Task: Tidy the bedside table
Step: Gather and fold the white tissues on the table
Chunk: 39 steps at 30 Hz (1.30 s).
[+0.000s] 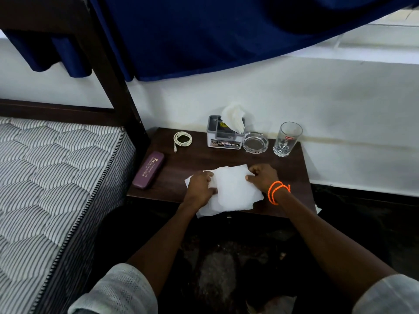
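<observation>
Both hands work a white tissue sheet [233, 191] lying at the near edge of the dark tabletop [288, 168]. Left hand [200, 189] grip pinches its left edge; right hand [263, 176] grip pinches the right edge. Purple case [148, 169] lies left. Beyond stand coiled cable [182, 139], tissue box [224, 134], glass ashtray [255, 145], drinking glass [286, 139].
</observation>
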Available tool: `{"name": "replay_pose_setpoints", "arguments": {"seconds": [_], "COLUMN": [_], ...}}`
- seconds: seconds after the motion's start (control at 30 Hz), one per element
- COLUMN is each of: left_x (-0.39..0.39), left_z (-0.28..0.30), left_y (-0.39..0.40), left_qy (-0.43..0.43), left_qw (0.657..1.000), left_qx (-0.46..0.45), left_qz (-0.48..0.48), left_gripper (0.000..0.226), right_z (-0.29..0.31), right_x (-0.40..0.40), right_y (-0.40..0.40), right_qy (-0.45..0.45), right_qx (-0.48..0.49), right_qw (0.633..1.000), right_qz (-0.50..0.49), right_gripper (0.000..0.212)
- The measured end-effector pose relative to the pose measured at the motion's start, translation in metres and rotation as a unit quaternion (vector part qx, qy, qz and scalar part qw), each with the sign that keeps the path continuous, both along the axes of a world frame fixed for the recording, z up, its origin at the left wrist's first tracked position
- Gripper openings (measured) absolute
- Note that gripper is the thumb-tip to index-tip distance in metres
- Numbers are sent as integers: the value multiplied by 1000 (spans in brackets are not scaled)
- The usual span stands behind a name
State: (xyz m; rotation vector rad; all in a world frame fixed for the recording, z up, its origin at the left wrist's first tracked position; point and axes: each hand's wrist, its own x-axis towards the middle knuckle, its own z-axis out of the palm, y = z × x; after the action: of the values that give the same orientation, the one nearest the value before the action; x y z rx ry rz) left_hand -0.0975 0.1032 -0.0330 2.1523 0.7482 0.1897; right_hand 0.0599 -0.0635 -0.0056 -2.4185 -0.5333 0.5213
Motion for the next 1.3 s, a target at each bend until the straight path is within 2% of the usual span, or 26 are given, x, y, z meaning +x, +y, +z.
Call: {"name": "replay_pose_setpoints", "arguments": {"seconds": [0.13, 0.33, 0.47, 0.6, 0.67, 0.8, 0.87, 1.03, 1.17, 1.3], "left_x": [-3, -4, -5, -4, -4, -3, -2, -7, -13, -13], "left_z": [0, 0, -1, 0, 0, 3, 6, 4, -1, 1], "left_y": [2, -2, -3, -4, -4, -7, -9, -5, -6, -6], "left_qy": [-14, -27, -27, -17, -19, -80, -112, -66, -49, -35], "left_qw": [1000, 999, 999, 999, 999, 995, 990, 996, 996, 991], "left_qx": [5, 16, 30, 35, 34, 23, 14, 5, 75, 127], "left_qz": [0, -4, -20, -20, -13, 51, 87, 65, 30, -2], "left_gripper": [58, 55, 53, 53, 50, 34, 26, 28, 29, 27], "right_z": [-5, -7, -6, -3, 1, 10, 12, 7, 3, 2], "right_x": [0, -6, -6, -4, -3, -3, -4, -6, -5, -9], "right_y": [0, 4, 6, 3, 2, 1, -1, -2, -2, 0], "right_qy": [28, 122, 168, 133, 131, 236, 265, 226, 151, 97], "right_qx": [51, 120, 163, 132, 148, 271, 296, 229, 151, 89], "right_qw": [997, 981, 968, 979, 976, 919, 903, 938, 973, 989], "right_qz": [-53, -91, -95, -75, -87, -160, -165, -132, -92, -66], "right_gripper": [12, 39, 39, 32, 28, 34, 35, 33, 29, 30]}}
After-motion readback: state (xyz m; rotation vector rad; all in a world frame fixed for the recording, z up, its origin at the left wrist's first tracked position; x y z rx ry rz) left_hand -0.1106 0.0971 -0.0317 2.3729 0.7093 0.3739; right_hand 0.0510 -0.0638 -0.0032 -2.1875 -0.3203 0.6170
